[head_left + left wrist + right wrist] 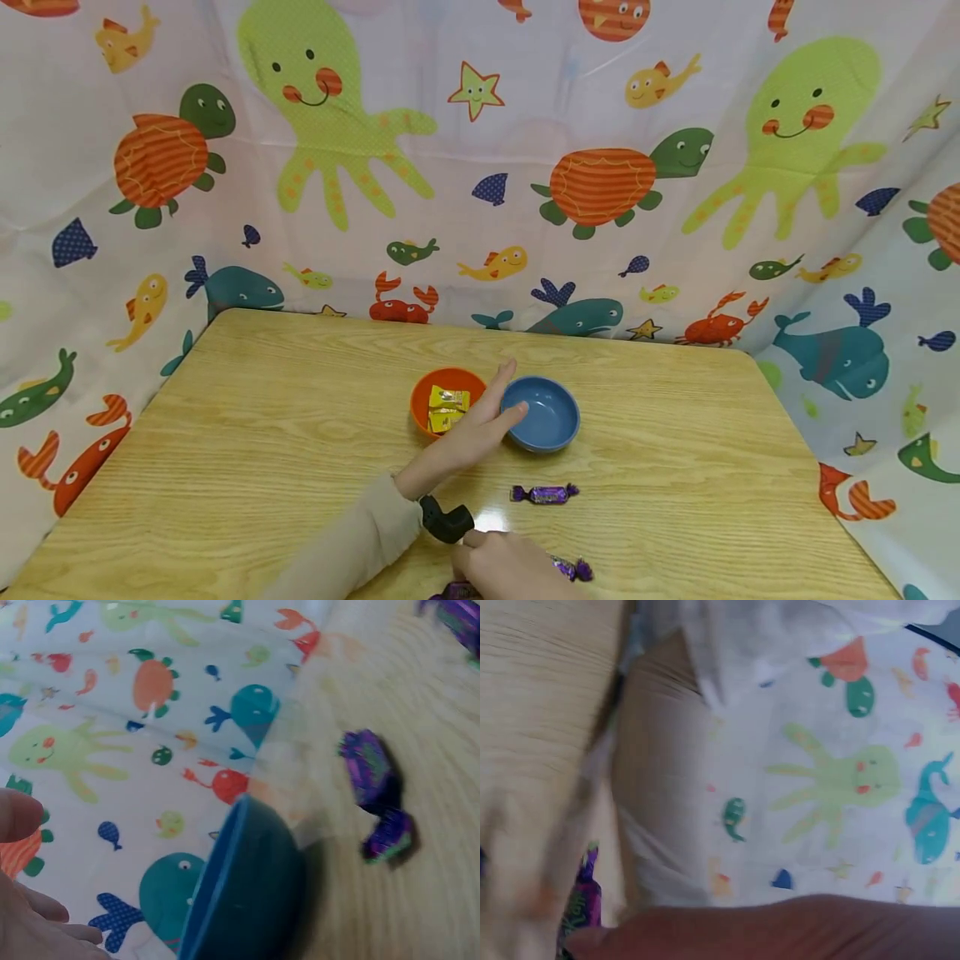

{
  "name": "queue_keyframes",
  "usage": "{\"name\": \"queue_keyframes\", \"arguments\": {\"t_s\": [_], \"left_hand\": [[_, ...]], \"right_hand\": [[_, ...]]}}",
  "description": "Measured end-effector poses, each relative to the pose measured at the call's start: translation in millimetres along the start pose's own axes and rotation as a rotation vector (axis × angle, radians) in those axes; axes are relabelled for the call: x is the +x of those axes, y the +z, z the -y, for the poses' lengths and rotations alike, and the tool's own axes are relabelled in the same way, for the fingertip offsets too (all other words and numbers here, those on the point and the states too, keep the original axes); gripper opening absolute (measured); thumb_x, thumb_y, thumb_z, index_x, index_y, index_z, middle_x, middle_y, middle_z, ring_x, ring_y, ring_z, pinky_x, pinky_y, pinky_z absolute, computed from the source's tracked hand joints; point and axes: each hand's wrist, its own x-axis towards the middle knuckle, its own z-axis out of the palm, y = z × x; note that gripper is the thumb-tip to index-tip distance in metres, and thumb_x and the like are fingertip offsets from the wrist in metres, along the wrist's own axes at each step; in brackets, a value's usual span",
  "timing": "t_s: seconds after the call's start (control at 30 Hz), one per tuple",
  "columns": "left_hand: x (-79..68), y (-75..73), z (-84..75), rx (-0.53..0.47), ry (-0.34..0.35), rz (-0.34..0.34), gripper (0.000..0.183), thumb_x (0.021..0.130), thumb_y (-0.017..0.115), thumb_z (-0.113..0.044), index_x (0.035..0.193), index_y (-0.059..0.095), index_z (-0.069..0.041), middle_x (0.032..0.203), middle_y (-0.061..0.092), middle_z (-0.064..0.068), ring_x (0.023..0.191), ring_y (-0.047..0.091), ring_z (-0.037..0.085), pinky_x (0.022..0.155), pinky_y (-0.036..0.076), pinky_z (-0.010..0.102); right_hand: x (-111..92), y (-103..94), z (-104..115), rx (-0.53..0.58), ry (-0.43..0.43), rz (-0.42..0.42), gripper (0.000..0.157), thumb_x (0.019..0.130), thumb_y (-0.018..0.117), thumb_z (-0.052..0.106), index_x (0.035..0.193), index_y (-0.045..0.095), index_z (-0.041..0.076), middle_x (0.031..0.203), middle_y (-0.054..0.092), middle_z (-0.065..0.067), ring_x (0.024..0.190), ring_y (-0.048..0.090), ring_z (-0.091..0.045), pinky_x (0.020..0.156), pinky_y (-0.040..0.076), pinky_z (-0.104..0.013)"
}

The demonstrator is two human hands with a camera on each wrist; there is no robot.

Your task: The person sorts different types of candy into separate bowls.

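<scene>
My left hand [476, 432] reaches over the table between two bowls, its fingers straight and nothing in them. The thumb overlaps the rim of the blue bowl [546, 417], and the hand covers part of the orange bowl [422, 398], which holds yellow-wrapped candies [448, 400]. Low in the head view, my right hand [517, 567] bends its fingers beside a purple-wrapped candy [459, 592]. In the right wrist view a fingertip overlaps that candy [585, 904]; I cannot tell whether it is pinched. Another purple candy [572, 569] shows partly behind the right hand.
A further purple candy [547, 494] lies on the wooden table [675, 467] in front of the blue bowl. A black device [447, 521] sits at the left wrist. Behind the table hangs a white curtain [450, 208] printed with sea animals.
</scene>
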Motion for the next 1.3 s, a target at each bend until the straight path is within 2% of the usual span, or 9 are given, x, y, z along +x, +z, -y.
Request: {"name": "queue_keyframes", "arguments": {"t_s": [0.1, 0.2, 0.37, 0.47, 0.63, 0.8, 0.9, 1.13, 1.3], "left_hand": [[-1.1, 8.9, 3.4, 0.124, 0.019, 0.007, 0.072, 0.106, 0.045, -0.035, 0.160, 0.003, -0.012, 0.166, -0.005, -0.002, 0.150, -0.012, 0.018, 0.120, 0.002, 0.048], [-1.6, 14.4, 8.3, 0.177, 0.036, 0.011, 0.073, 0.106, 0.044, -0.037, 0.161, 0.002, -0.014, 0.165, -0.007, -0.006, 0.149, -0.017, 0.017, 0.120, 0.000, 0.051], [-0.6, 19.6, 16.3, 0.209, 0.059, 0.027, 0.075, 0.106, 0.045, -0.034, 0.160, -0.001, -0.011, 0.165, -0.014, -0.004, 0.145, -0.028, 0.017, 0.116, -0.004, 0.060], [1.4, 22.1, 23.7, 0.270, 0.114, 0.041, 0.083, 0.103, 0.052, -0.025, 0.158, -0.004, -0.001, 0.163, -0.019, 0.010, 0.144, -0.030, 0.032, 0.113, -0.005, 0.067], [-1.0, 24.4, 31.1, 0.395, 0.185, 0.044, 0.089, 0.101, 0.058, -0.018, 0.153, -0.008, 0.010, 0.157, -0.024, 0.028, 0.141, -0.026, 0.049, 0.112, 0.003, 0.069], [-6.0, 24.8, 36.1, 0.287, 0.126, 0.022, 0.080, 0.107, 0.041, -0.034, 0.155, -0.013, -0.001, 0.158, -0.031, 0.014, 0.144, -0.028, 0.038, 0.116, 0.004, 0.063], [-5.2, 25.4, 40.9, 0.156, 0.045, -0.015, 0.080, 0.107, 0.041, -0.040, 0.157, -0.014, -0.013, 0.160, -0.030, 0.002, 0.146, -0.027, 0.025, 0.118, 0.000, 0.059], [-5.3, 31.0, 50.8, 0.126, 0.023, -0.060, 0.083, 0.105, 0.047, -0.026, 0.157, -0.018, -0.015, 0.162, -0.026, 0.007, 0.148, -0.019, 0.020, 0.119, 0.004, 0.056], [-3.7, 33.2, 55.5, 0.108, 0.018, -0.108, 0.082, 0.105, 0.048, -0.022, 0.157, -0.014, -0.009, 0.164, -0.019, 0.011, 0.149, -0.015, 0.020, 0.120, 0.004, 0.052]], "right_hand": [[-8, -16.7, -3, 0.135, 0.021, 0.022, 0.011, 0.086, 0.078, 0.024, 0.090, 0.074, 0.015, 0.082, 0.061, 0.012, 0.073, 0.052, 0.006, 0.065, 0.046, -0.011], [-17, -36.0, -7, 0.268, 0.052, -0.009, 0.014, 0.081, 0.081, 0.011, 0.093, 0.074, 0.014, 0.085, 0.060, 0.013, 0.075, 0.051, 0.005, 0.068, 0.048, -0.014], [-30, -63.4, -17, 0.418, 0.008, -0.231, 0.020, 0.081, 0.076, 0.001, 0.095, 0.072, 0.014, 0.087, 0.061, 0.015, 0.077, 0.053, 0.002, 0.068, 0.051, -0.018], [-30, -70.1, -33, 0.465, -0.065, -0.378, 0.021, 0.080, 0.075, -0.003, 0.094, 0.070, 0.013, 0.088, 0.064, 0.011, 0.076, 0.058, 0.000, 0.067, 0.055, -0.023], [-24, -73.5, -71, 0.485, -0.139, -0.535, 0.026, 0.080, 0.075, -0.006, 0.097, 0.071, 0.013, 0.091, 0.065, 0.006, 0.077, 0.061, -0.006, 0.067, 0.056, -0.027], [-19, -72.5, -112, 0.476, -0.148, -0.618, 0.027, 0.082, 0.075, -0.007, 0.099, 0.072, 0.013, 0.094, 0.067, 0.003, 0.080, 0.063, -0.011, 0.070, 0.056, -0.031], [-14, -66.3, -136, 0.503, -0.128, -0.648, 0.024, 0.085, 0.074, -0.005, 0.102, 0.073, 0.011, 0.097, 0.068, 0.000, 0.082, 0.064, -0.014, 0.073, 0.057, -0.034], [5, -39.8, -178, 0.528, 0.023, -0.686, 0.020, 0.085, 0.075, -0.003, 0.103, 0.075, 0.007, 0.098, 0.069, -0.003, 0.085, 0.065, -0.019, 0.075, 0.059, -0.042], [21, -22.4, -195, 0.367, 0.110, -0.668, 0.018, 0.082, 0.077, -0.004, 0.098, 0.076, 0.005, 0.092, 0.067, -0.003, 0.081, 0.062, -0.017, 0.070, 0.058, -0.035]]}}
